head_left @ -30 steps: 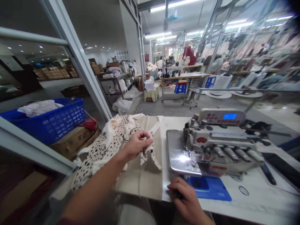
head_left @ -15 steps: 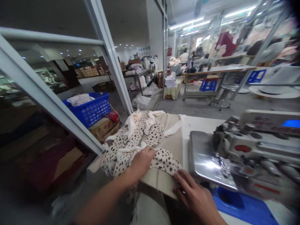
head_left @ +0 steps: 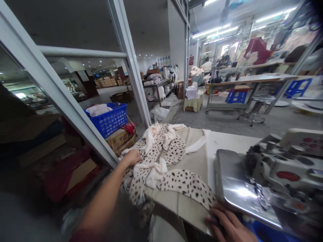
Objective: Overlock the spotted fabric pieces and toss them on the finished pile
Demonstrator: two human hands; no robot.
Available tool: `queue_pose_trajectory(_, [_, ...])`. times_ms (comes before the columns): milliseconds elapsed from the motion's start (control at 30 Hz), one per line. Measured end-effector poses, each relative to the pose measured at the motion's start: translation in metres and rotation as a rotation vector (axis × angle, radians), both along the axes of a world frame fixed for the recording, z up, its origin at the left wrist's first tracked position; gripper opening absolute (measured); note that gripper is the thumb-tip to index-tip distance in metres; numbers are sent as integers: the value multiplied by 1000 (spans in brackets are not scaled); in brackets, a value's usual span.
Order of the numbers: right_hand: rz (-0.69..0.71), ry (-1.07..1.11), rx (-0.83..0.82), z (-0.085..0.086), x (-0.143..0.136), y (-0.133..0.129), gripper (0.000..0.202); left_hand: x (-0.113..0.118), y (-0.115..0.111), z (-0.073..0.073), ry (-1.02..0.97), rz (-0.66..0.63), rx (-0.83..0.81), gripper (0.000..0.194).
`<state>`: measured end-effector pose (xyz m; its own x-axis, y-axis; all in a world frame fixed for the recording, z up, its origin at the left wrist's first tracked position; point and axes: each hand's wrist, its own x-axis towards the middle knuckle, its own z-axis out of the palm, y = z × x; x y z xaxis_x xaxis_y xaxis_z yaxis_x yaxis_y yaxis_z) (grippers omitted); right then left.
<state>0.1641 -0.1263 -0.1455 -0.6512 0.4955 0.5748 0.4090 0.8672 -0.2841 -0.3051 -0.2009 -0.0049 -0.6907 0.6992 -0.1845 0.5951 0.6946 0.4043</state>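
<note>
A pile of cream fabric [head_left: 153, 144] with dark spots lies on the beige-covered table, mixed with plain white fluffy pieces. At the pile's left side is my left hand [head_left: 133, 157], its fingers curled down into the spotted cloth; the fingertips are partly hidden. One spotted fabric piece [head_left: 186, 183] stretches along the front edge of the table toward the right. Its right end is held in the fingers of my right hand [head_left: 230, 223], which is low in the picture and slightly blurred. Close to that hand is a sewing machine [head_left: 290, 174] with a shiny metal plate [head_left: 237, 181].
A metal frame post [head_left: 131, 64] rises behind the table. Beyond it, on the left, a blue basket [head_left: 111, 119] sits on a cardboard box [head_left: 118, 141]. Further back are a round stool [head_left: 254, 109], work tables and people. Blue plastic [head_left: 267, 232] shows under the machine.
My left hand has moved left, off the front spotted piece to the pile's left side. My right hand has drawn that piece's end right and toward me. The view has shifted slightly.
</note>
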Motion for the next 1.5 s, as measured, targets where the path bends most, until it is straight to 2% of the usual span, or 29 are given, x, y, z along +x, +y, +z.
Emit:
queue_pose_trajectory(67, [10,-21,9,-1,0,0,28,-7,-2,13,-33,53,79,29])
queue_pose_trajectory(133, [16,-38,27,1,-2,-1,32,-14,-2,31,-67,110,201,26])
queue_pose_trajectory(233, [33,-71,59,8,-6,-4,43,-8,4,58,-156,139,444,24])
queue_pose_trajectory(300, [31,-92,83,10,-9,-5,47,12,12,70,-258,90,610,27])
queue_pose_trajectory(367, [-2,-108,105,10,-12,-7,47,43,21,78,-379,1,743,38])
queue_pose_trajectory(467, [-97,-140,108,9,-14,-10,47,97,30,86,-563,-144,879,58])
queue_pose_trajectory(533, [-145,-163,83,10,-15,-13,45,128,31,88,-749,-236,975,65])
queue_pose_trajectory(600, [-170,-180,46,14,-15,-15,42,147,28,84,-886,-283,1032,63])
queue_pose_trajectory(633, [-175,-190,26,17,-15,-16,40,152,25,78,-859,-273,1027,58])
queue_pose_trajectory(700, [-178,-214,-6,21,-15,-18,36,153,18,62,-627,-196,941,45])
queue_pose_trajectory(767, [-173,-234,-30,24,-14,-19,33,145,6,41,-367,-108,812,37])
queue_pose_trajectory(867, [-163,-220,-55,26,-13,-19,30,127,-16,15,-164,-54,642,21])
queue_pose_trajectory(933, [-150,-194,-59,26,-11,-19,31,120,-30,8,-43,-35,574,14])
queue_pose_trajectory(1000, [-130,-175,-50,25,-11,-19,34,122,-39,6,118,-33,538,27])
queue_pose_trajectory(1033, [-119,-174,-42,25,-11,-19,35,126,-40,6,204,-96,511,34])
queue_pose_trajectory(1100, [-108,-188,-24,24,-12,-19,35,140,-35,4,312,-381,419,38])
queue_pose_trajectory(1167, [-120,-218,-8,23,-12,-18,32,156,-23,-3,251,-754,295,33])
queue_pose_trajectory(1200, [-134,-232,-1,23,-12,-18,30,163,-15,-8,167,-889,248,29])
queue_pose_trajectory(1233, [-147,-245,6,24,-12,-18,28,170,-7,-13,87,-971,213,26])
queue_pose_trajectory(1300, [-174,-260,18,27,-11,-20,26,176,9,-21,-25,-1033,176,21])
queue_pose_trajectory(1367, [-195,-249,24,32,-12,-24,24,173,22,-22,-88,-1035,176,13])
queue_pose_trajectory(1433, [-156,-249,16,41,-20,-31,20,160,31,-14,-153,-1008,205,7])
queue_pose_trajectory(1500, [-30,-279,-8,52,-40,-40,16,142,35,2,-205,-930,273,12])
